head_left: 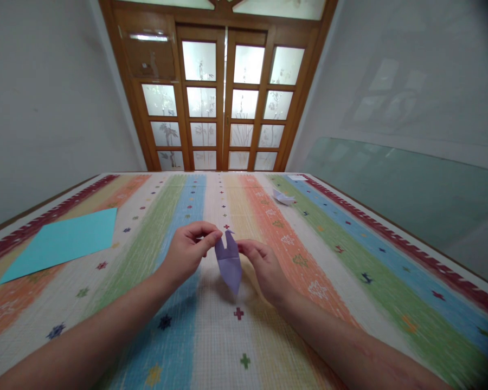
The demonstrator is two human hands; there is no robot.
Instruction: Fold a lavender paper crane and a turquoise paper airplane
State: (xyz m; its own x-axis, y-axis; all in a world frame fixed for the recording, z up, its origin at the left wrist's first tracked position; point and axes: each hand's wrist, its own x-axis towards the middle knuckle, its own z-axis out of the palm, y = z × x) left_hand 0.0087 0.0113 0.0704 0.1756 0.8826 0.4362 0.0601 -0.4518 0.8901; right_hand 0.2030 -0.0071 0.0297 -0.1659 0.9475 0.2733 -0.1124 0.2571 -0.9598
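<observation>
i have the left hand (pixel 190 248) and the right hand (pixel 266 271) pinching opposite edges of a pale-purple folded-paper figure (pixel 229 266), held between them over the colour-striped, cloth-covered bench (pixel 222 346); a flat turquoise rectangular paper sheet (pixel 67 242) lies off to the left.

A striped tablecloth (pixel 211 336) covered the table (pixel 40 205), its bands of green, blue, orange, yellow and white running from the near side to the far edge, dotted with small printed motifs; a turquoise sheet of paper (pixel 65 244) lay flat near the left edge; a pale folded-paper figure (pixel 283 199) rested toward the far right corner; a small white slip (pixel 297 177) lay beyond it, close to that corner.
</observation>
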